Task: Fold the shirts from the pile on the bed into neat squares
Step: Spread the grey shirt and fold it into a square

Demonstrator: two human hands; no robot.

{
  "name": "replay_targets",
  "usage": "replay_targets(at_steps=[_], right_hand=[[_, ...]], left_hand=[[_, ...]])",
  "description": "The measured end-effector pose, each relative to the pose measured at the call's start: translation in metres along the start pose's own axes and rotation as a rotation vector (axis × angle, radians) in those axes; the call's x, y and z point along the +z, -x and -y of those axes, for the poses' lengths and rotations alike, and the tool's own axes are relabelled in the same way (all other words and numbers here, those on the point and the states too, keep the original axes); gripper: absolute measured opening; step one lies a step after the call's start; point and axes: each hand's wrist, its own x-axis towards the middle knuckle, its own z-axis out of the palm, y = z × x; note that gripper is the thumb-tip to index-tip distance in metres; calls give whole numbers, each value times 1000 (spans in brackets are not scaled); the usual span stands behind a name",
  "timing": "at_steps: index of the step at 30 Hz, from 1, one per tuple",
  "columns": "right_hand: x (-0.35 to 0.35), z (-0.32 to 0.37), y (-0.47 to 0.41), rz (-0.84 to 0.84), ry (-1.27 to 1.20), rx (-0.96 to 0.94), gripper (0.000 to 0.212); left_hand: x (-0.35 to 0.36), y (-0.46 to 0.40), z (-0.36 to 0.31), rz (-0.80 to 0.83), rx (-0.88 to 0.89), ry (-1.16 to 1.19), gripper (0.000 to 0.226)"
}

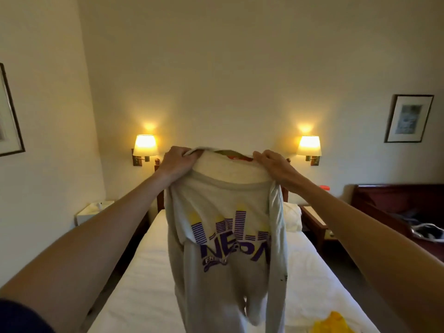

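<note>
Head view shows both arms stretched out over the bed (149, 296), lifting a pale grey shirt (228, 236) by its shoulders. Left hand (177, 162) grips the fabric beside the collar on one side, fingers curled round a bunched edge; right hand (274, 168) pinches the matching spot on the other side. The shirt hangs well above the white sheet, its purple and yellow print facing the camera, and the body and sleeves droop in loose, twisted folds rather than flat. A yellow garment (334, 324) lies on the bed at the lower right, probably part of the pile, though only a corner of it shows.

The step in hand looks like shaking the shirt open before laying it down. To do it well, the hands should move outward to the shoulder seams so the cloth spreads to its full width, and the sleeves should be let fall free at the sides. Then it wants lowering hem first onto a bare stretch of sheet, away from the yellow garment, and smoothing flat before any fold is made.
</note>
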Motion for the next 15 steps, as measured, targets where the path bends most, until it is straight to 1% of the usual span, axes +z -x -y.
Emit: replay_targets(at_steps=[1,2,4,6,9,11,13,14,15], right_hand=[[-5,-1,1,45,10,-14,51],[-10,1,2,101,58,-24,52],[-14,0,0,175,229,-66,51],[-15,-2,-4,140,364,-112,48],[-19,-10,-11,116,413,-168,41],[-20,-16,-12,88,507,-232,27],[-19,-20,-16,17,582,-288,8],[-19,-21,-17,-25,581,-290,9],[-20,-22,-20,-60,564,-281,14]], left_hand=[[-2,-2,0,-16,2,-12,32],[-4,-4,-1,-26,-4,-13,34],[-10,-8,-5,-21,-40,-10,36],[-16,-11,-9,40,-74,11,39],[-31,-9,-14,201,-43,-24,29],[-44,-8,-12,326,14,-62,32],[-57,-11,-6,443,103,-220,38],[-62,-12,-2,452,145,-336,35],[-66,-14,3,408,177,-411,31]])
